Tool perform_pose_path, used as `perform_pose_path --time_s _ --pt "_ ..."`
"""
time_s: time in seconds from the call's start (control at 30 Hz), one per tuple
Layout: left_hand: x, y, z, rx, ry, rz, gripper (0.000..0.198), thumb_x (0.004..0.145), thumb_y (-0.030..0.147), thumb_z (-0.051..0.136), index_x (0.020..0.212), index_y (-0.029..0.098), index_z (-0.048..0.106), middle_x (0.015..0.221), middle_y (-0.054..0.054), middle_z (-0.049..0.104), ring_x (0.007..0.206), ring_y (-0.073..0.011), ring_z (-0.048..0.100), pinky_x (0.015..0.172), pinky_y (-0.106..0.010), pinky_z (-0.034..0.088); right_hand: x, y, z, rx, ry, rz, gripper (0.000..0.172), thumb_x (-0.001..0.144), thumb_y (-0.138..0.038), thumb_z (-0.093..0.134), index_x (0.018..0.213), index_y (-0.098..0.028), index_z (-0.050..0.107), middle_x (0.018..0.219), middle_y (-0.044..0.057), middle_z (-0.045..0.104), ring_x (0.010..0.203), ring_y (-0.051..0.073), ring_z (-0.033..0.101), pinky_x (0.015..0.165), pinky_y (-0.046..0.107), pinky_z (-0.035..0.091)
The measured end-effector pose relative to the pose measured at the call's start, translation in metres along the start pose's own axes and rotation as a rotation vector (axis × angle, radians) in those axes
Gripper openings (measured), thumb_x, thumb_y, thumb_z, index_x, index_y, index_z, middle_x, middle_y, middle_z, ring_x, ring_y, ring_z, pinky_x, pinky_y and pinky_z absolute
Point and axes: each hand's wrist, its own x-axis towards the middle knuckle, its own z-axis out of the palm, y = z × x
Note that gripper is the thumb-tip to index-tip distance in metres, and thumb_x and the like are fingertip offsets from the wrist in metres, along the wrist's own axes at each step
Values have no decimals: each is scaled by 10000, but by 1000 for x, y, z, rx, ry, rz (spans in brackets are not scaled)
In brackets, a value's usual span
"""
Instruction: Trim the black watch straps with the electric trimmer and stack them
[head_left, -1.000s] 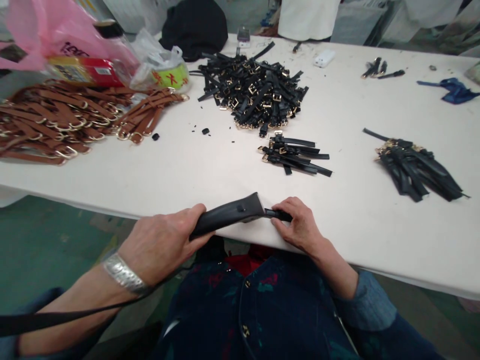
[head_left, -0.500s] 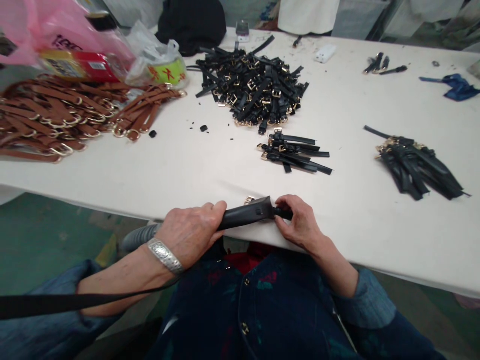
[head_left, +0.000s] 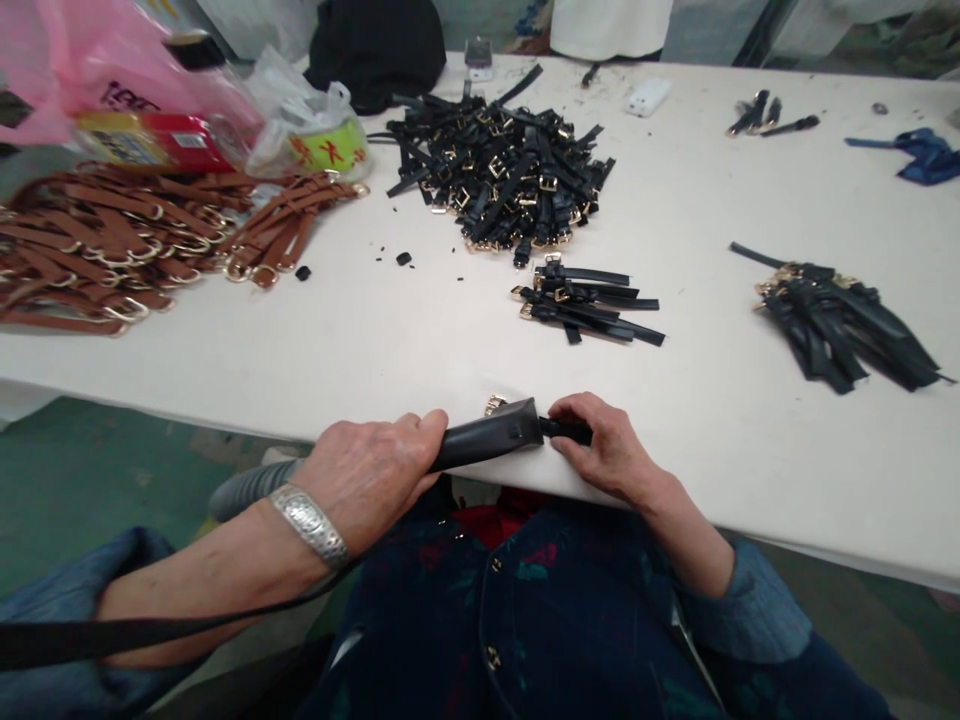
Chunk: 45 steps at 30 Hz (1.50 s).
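Observation:
My left hand [head_left: 371, 472] is wrapped round the handle of a black hand tool [head_left: 491, 438] whose flat nozzle lies at the white table's [head_left: 375, 340] near edge. A grey hose [head_left: 247, 487] trails from the tool behind my left wrist. My right hand [head_left: 604, 450] pinches a narrow black strap [head_left: 566, 432] right at the nozzle's tip. A small gold buckle [head_left: 495, 403] peeks out just behind the nozzle. A silver bracelet sits on my left wrist.
A big heap of black buckled straps [head_left: 502, 180] lies at the table's middle back, a small neat bunch [head_left: 585, 305] nearer me, another black bundle [head_left: 847, 320] at right. Brown straps [head_left: 127, 245] and plastic bags [head_left: 142, 90] fill the left. A black cord [head_left: 150, 630] crosses my lap.
My left hand slid rightward along the tool toward its nozzle and the grey hose came into view. The right hand stays pinched on the strap at the tip.

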Motion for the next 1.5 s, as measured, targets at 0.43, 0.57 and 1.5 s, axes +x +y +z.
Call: perform_pose_path --time_s 0.43,0.57,1.5 --pt "29 -2 11 -39 102 -113 315 826 462 394 993 220 503 812 -81 701 720 -285 666 525 -320 386 -1 6 3 -4 33 62 201 735 -162 602 911 -209 516 835 15 572 768 164 532 717 301 428" --pt "33 -10 14 -88 103 -151 377 803 505 392 1009 217 518 805 -93 699 728 -285 660 541 -319 381 -2 7 4 9 37 71 184 732 -161 611 882 -215 519 816 4 578 750 158 534 706 294 421" --pt "36 -9 12 -46 127 -107 382 820 540 366 989 230 511 798 -78 704 707 -296 665 527 -326 387 0 4 3 9 66 101 167 714 -164 616 851 -208 531 787 3 578 722 154 534 682 281 416"
